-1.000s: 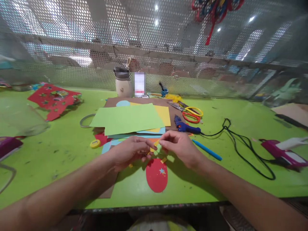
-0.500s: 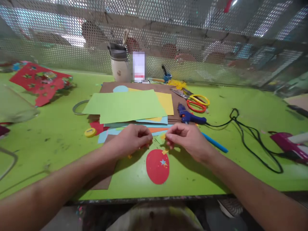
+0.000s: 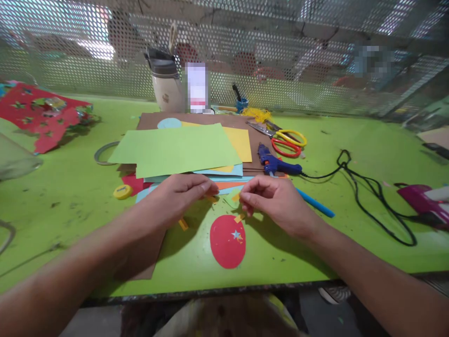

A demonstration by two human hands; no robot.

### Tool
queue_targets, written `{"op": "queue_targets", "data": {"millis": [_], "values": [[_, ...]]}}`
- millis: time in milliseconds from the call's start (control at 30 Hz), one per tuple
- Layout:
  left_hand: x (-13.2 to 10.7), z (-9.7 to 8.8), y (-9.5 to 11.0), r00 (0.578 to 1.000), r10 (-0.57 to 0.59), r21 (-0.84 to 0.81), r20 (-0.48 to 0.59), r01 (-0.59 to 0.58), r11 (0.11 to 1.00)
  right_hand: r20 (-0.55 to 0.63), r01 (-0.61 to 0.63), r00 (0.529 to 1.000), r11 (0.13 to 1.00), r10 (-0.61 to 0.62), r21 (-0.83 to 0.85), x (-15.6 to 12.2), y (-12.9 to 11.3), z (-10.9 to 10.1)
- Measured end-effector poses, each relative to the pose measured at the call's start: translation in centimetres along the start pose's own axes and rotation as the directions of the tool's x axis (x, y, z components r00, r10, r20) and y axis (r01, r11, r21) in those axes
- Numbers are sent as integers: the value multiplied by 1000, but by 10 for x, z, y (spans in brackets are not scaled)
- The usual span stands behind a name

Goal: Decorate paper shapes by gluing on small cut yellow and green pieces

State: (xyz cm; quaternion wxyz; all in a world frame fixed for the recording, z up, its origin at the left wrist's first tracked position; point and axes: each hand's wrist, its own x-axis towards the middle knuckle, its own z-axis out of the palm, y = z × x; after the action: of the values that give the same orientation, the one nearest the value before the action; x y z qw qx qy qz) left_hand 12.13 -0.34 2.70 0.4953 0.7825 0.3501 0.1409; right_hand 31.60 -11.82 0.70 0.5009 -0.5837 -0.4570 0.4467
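My right hand [image 3: 268,199] is closed in a pinch on a small orange-yellow paper strip [image 3: 236,197], beside a light green paper cutout [image 3: 229,202]. Across from it is my left hand [image 3: 185,194], its thumb and fingers pressed together; what they hold, if anything, is hidden. Just under its fingertips shows an orange paper scrap [image 3: 212,199]. A red rounded paper cutout [image 3: 227,245] lies between the hands, nearer the table's front edge. On it is a light blue star [image 3: 235,234], and a small yellow strip [image 3: 239,218] sits at its top edge.
Stacked green paper [image 3: 175,150] and other coloured sheets lie behind the hands. Right of them are scissors [image 3: 287,142], a blue glue gun [image 3: 277,164] with a black cord [image 3: 358,196], and a blue stick [image 3: 315,203]. A yellow tape roll [image 3: 122,191] is at left.
My left hand has drawn slightly left and its fingers look straighter, with an orange scrap now visible under them. The right hand keeps its pinch. The whole view has shifted a little.
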Motion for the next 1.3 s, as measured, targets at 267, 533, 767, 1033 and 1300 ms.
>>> {"op": "queue_targets", "data": {"millis": [267,533,767,1033,1300], "values": [[-1,6,5,998,33,10,-60,-32,999,12,-13,1000,1000,13,24,4,0,6],[5,13,-1,998,-35,-218,-58,21,976,74,-25,997,1000,24,18,12,0,10],[4,5,-7,987,33,70,-160,-22,997,54,7,999,1000,-7,-18,14,3,8],[7,8,-3,992,124,255,-31,-112,961,65,27,998,999,-24,-41,10,-4,7],[5,18,5,990,54,-133,133,-36,991,137,1,990,997,10,-77,9,-11,12]]}}
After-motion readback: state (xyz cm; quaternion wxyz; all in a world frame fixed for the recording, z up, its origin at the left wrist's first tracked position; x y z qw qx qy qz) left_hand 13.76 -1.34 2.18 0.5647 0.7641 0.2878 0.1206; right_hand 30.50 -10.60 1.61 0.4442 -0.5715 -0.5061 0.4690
